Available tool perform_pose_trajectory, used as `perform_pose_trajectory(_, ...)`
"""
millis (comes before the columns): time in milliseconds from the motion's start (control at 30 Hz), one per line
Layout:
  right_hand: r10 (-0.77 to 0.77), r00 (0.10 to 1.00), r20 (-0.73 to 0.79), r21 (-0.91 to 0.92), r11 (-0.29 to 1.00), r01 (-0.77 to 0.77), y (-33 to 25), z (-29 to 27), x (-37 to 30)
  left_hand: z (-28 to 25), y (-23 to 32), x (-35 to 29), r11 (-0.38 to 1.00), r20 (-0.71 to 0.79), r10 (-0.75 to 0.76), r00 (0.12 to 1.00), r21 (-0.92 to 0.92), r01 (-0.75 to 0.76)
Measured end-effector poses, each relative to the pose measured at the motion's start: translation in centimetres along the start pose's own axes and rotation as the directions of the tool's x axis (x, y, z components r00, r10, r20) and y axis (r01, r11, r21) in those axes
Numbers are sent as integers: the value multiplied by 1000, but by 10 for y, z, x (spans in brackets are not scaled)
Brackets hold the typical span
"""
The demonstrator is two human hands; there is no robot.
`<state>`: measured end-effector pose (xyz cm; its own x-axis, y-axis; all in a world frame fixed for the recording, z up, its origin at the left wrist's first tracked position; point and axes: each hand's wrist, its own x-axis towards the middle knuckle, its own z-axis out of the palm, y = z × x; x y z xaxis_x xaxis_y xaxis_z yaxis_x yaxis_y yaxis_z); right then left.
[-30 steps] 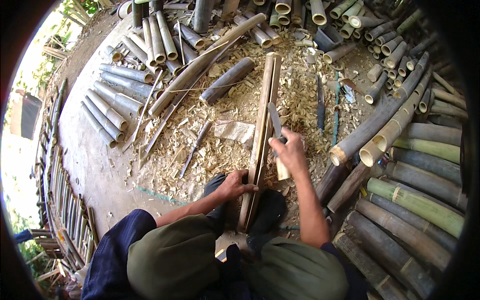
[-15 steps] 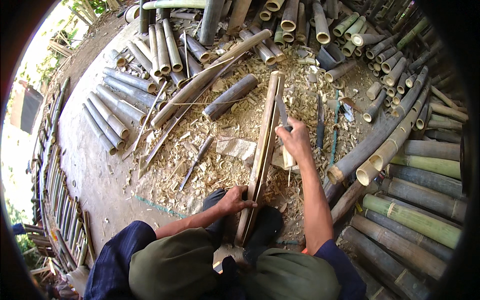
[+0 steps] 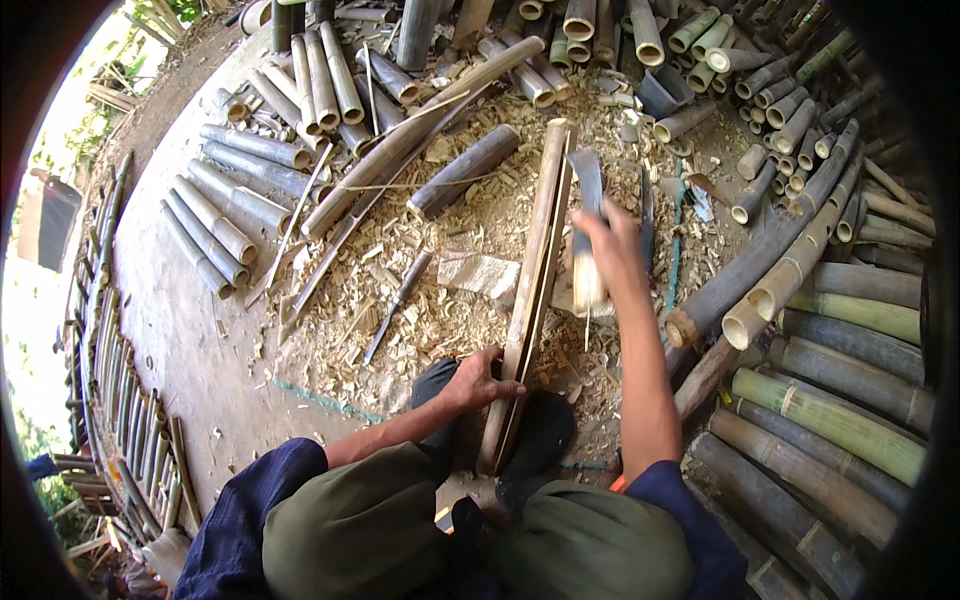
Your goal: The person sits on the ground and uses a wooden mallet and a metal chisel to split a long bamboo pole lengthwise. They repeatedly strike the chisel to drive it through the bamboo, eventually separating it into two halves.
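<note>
A long split bamboo pole (image 3: 531, 270) stands slanted between my knees, with a dark lengthwise gap down it. My left hand (image 3: 480, 384) is closed around its lower part. To the right of the pole's upper end, my right hand (image 3: 614, 248) grips a broad-bladed knife (image 3: 586, 178), blade pointing up and away from the pole. The hand is slightly blurred. Below that hand is a pale piece of wood (image 3: 588, 284), its upper part hidden. Another knife (image 3: 398, 302) lies on the chips at the left, and a long dark tool (image 3: 647, 225) lies right of my right hand.
Wood chips (image 3: 450, 325) cover the ground ahead. Cut bamboo lengths (image 3: 215, 225) lie at the left, and a long pole (image 3: 420, 130) slants across the far middle. Thick bamboo (image 3: 830, 425) is stacked close on the right, with more tubes (image 3: 790, 120) and a dark bucket (image 3: 664, 92) beyond.
My right hand has moved right with the knife, whose blade has come away from the pole and turned its broad side toward view. My left hand keeps its hold on the pole.
</note>
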<state>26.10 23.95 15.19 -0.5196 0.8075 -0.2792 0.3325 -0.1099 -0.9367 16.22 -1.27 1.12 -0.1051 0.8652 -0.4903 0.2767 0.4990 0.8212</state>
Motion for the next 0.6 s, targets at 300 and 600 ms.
perform_pose_trajectory(300,267,964,-1,354,901,-250,95,40,-183,7,21,4,979,-174,-69,982,177,101)
perform_pose_trajectory(600,361,927,105,408,834,-371,103,39,-180,12,13,8,965,-216,-83,973,228,133)
